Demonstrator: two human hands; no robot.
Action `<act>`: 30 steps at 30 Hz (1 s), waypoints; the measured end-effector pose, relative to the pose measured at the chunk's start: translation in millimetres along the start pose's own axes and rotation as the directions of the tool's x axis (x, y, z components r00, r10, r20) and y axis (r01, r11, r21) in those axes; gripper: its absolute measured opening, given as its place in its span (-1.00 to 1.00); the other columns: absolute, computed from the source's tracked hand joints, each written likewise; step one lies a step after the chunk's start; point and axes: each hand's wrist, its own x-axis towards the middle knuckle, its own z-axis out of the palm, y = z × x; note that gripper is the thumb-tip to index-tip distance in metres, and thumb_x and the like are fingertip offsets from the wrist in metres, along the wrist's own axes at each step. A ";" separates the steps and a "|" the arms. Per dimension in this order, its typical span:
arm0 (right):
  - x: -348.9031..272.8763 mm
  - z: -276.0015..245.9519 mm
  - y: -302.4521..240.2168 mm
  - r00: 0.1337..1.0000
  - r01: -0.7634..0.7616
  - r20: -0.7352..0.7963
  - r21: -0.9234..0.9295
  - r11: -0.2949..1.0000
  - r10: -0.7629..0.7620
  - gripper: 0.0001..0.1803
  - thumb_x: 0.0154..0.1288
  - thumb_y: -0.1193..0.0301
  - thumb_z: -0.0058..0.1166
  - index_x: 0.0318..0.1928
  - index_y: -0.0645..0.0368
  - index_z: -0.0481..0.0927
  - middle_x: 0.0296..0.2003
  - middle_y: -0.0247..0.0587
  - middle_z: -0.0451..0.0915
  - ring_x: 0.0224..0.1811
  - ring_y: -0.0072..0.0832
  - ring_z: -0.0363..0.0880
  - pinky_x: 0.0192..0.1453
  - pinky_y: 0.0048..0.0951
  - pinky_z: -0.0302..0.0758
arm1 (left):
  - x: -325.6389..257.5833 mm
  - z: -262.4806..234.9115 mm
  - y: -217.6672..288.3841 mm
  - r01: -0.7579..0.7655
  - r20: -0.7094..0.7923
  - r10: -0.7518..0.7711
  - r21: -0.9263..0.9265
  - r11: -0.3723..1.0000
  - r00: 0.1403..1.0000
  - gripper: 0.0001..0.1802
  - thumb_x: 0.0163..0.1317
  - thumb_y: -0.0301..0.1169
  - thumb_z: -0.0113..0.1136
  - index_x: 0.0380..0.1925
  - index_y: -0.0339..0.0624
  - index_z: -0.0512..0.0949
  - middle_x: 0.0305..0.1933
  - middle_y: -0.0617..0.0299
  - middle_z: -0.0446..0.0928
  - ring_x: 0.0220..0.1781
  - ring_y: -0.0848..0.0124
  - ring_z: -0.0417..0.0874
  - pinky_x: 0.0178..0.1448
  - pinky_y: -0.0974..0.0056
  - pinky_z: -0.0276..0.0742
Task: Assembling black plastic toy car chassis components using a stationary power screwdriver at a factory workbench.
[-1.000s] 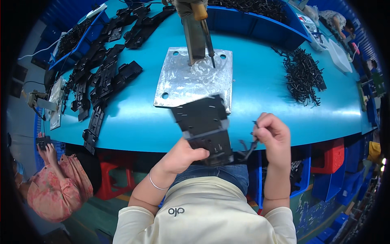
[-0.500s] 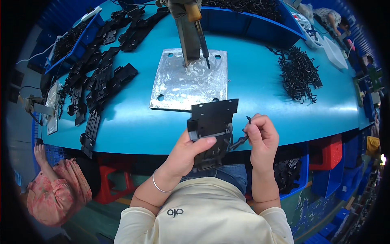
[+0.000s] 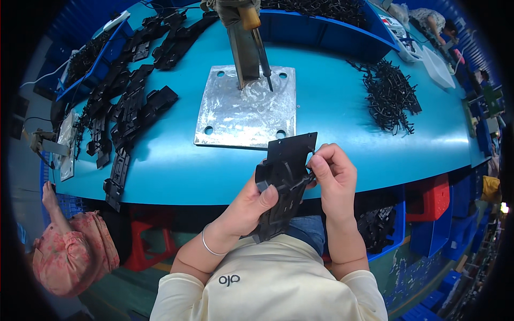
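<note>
My left hand [image 3: 247, 207] is closed round a black moulded plastic part [image 3: 292, 152] above the table's near edge, its thumb lying on the face. The part is tilted, with its flat end pointing away from me. My right hand [image 3: 338, 176] pinches a thin, knobbly black plastic piece [image 3: 310, 177] against the moulded part's right side. Fingers hide much of that small piece, and I cannot tell whether it is fastened. Just beyond my hands lies a square metal plate [image 3: 217, 115] with corner holes and an upright post.
A wooden-handled soldering iron [image 3: 261, 51] hangs tip down over the plate. Black moulded parts [image 3: 128, 115] lie in rows at left, thin black pieces [image 3: 391, 96] are heaped at right, and a blue bin [image 3: 332, 40] stands behind. Another person [image 3: 75, 251] sits at lower left.
My right hand has moved left, bringing the thin piece up against the moulded part. The moulded part has turned and shifted slightly right in my left hand.
</note>
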 end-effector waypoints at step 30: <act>7.6 -6.3 19.1 0.537 0.787 0.434 -0.567 0.243 -0.723 -0.55 -0.37 0.64 -0.03 -0.28 0.13 0.51 -0.19 -0.34 0.42 -0.52 -0.54 0.25 -0.50 -0.60 0.24 | 3.9 16.1 1.2 -0.076 -0.302 0.092 0.063 0.995 0.949 -0.59 0.00 -0.46 0.09 -0.12 -0.21 0.22 -0.28 0.33 0.35 -0.26 0.62 0.36 -0.19 0.50 0.32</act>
